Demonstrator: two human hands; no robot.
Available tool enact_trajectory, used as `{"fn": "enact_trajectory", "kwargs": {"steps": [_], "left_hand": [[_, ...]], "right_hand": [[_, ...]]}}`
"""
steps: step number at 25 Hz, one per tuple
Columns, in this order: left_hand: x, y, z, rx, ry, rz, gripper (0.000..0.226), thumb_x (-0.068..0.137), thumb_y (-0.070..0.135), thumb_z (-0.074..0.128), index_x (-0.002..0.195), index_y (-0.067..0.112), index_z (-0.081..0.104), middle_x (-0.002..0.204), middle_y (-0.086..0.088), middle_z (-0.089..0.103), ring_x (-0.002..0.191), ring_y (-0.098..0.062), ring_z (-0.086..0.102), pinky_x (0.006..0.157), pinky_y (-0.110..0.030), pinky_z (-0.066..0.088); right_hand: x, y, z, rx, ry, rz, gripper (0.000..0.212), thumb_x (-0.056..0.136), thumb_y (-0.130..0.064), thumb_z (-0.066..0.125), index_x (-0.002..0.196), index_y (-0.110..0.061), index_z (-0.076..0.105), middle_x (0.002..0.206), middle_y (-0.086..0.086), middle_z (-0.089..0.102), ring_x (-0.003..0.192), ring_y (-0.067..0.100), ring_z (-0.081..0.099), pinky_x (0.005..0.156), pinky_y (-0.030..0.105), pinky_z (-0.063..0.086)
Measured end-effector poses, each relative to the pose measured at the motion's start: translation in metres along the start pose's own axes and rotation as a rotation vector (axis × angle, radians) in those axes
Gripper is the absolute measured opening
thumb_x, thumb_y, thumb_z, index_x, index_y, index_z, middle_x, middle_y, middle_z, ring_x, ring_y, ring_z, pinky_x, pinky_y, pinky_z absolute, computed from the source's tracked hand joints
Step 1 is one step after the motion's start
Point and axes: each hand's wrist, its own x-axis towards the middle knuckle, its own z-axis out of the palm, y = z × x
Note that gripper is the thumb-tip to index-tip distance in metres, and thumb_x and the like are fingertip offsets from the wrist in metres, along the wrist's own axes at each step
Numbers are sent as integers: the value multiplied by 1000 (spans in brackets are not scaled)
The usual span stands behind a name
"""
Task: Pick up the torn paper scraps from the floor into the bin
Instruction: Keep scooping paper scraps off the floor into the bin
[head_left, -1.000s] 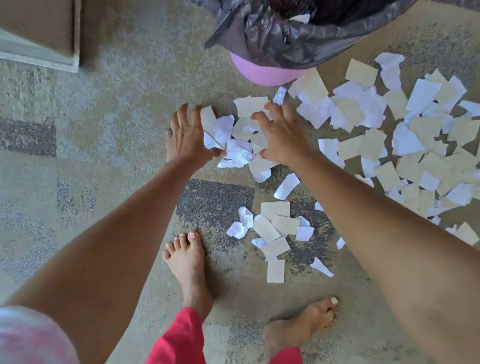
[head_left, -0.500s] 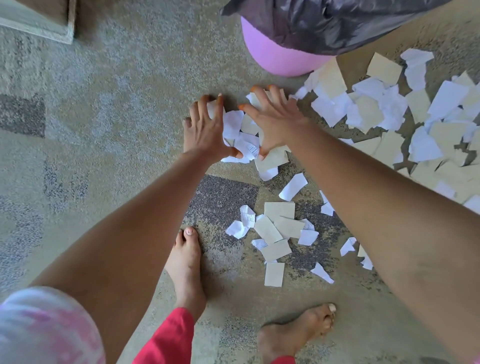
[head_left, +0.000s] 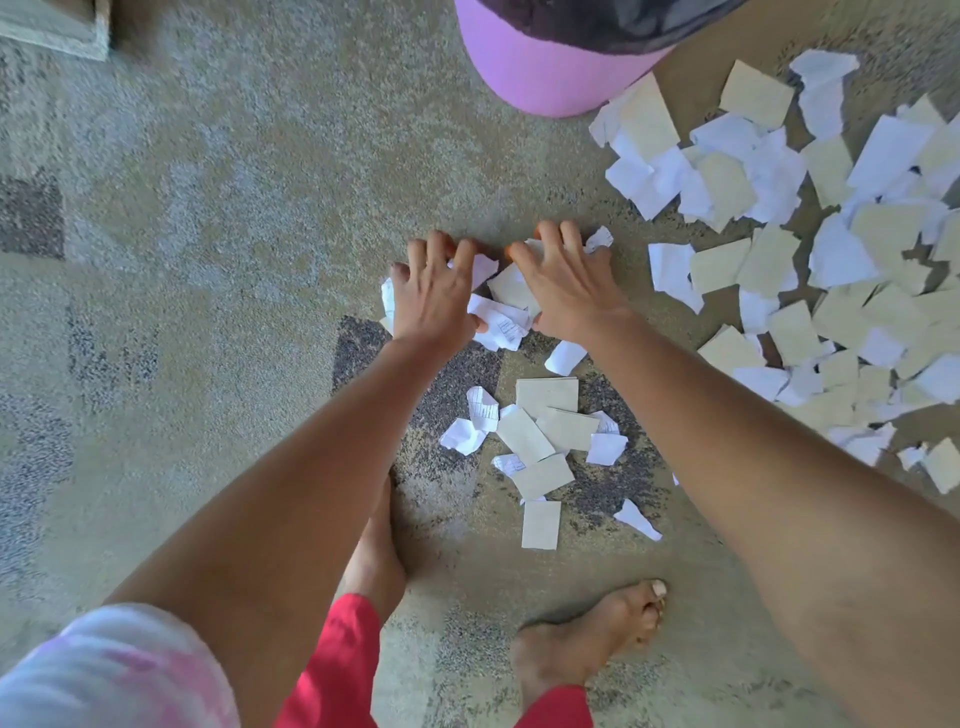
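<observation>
The left hand (head_left: 434, 291) and right hand (head_left: 563, 286) hold a curled grip round a bunch of paper scraps (head_left: 501, 314) on the carpet (head_left: 249, 208) near the pink bin (head_left: 540, 78); best squeeze inward before lifting.

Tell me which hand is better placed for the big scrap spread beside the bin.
Right, likely. The right hand lies nearer the spread, which sits on its side; the left hand would have to cross it.
</observation>
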Motion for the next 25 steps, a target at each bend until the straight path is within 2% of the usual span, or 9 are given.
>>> {"fn": "enact_trajectory", "kwargs": {"steps": [2, 5, 7, 10, 13, 18, 21, 23, 25], "left_hand": [[-2, 0, 2, -4, 12, -9, 83, 61, 45, 85, 126, 17, 42, 131, -12, 38, 118, -32, 38, 94, -46, 37], [-6, -10, -2, -71, 44, -96, 96, 54, 53, 84, 133, 23, 38, 141, -10, 32, 126, -33, 33, 99, -49, 34], [-10, -20, -3, -176, 11, -225, 105, 50, 58, 84, 136, 25, 34, 143, -10, 27, 129, -34, 29, 101, -50, 32], [-21, -26, 1, -264, -54, -365, 109, 47, 62, 84, 135, 24, 34, 142, -11, 25, 129, -35, 27, 99, -51, 34], [-26, -5, 6, -376, -46, -468, 104, 48, 62, 83, 133, 25, 36, 141, -10, 25, 129, -33, 26, 98, -50, 34], [-33, 10, 12, -569, -18, -568, 72, 71, 42, 71, 131, 21, 37, 137, -12, 27, 133, -33, 22, 104, -55, 28], [-36, 9, 13, -593, -40, -613, 80, 68, 49, 76, 131, 21, 36, 135, -12, 29, 131, -34, 25, 103, -55, 31], [-36, 16, 13, -543, -46, -650, 91, 59, 54, 83, 129, 22, 36, 132, -9, 30, 126, -32, 29, 96, -52, 39], [-32, 26, 15, -495, -12, -712, 94, 54, 52, 87, 128, 22, 36, 131, -9, 31, 123, -32, 31, 90, -51, 46]], "right_hand": [[-4, 1, 7, 21, 7, 27, 70, 69, -20, 81, 123, -19, 36, 130, 14, 33, 120, 32, 35, 77, 49, 45], [-7, 3, 13, 52, 15, 37, 76, 66, -14, 80, 127, -20, 35, 132, 15, 33, 120, 33, 35, 77, 49, 46], [-9, 6, 17, 63, 4, 29, 88, 62, -21, 83, 133, -21, 32, 134, 15, 31, 122, 34, 33, 76, 48, 47], [-11, 7, 18, 127, -4, 15, 97, 58, -43, 83, 138, -22, 32, 136, 14, 31, 124, 35, 32, 78, 48, 46], [-11, 4, 12, 264, -6, 56, 86, 62, -49, 72, 136, -25, 36, 134, 12, 33, 125, 35, 30, 86, 53, 42], [-9, 11, 2, 406, -107, 70, 64, 72, -29, 58, 134, -26, 40, 133, 8, 30, 128, 31, 24, 93, 53, 38], [-8, 13, 2, 472, -134, 88, 55, 78, -37, 55, 130, -27, 43, 133, 6, 29, 128, 30, 22, 96, 56, 35], [-7, 8, 4, 437, -96, 110, 61, 77, -50, 61, 129, -26, 43, 132, 8, 30, 127, 31, 24, 92, 55, 38], [-7, -3, 11, 336, -36, 143, 69, 73, -50, 72, 129, -24, 40, 134, 10, 31, 126, 34, 28, 86, 53, 43]]}}
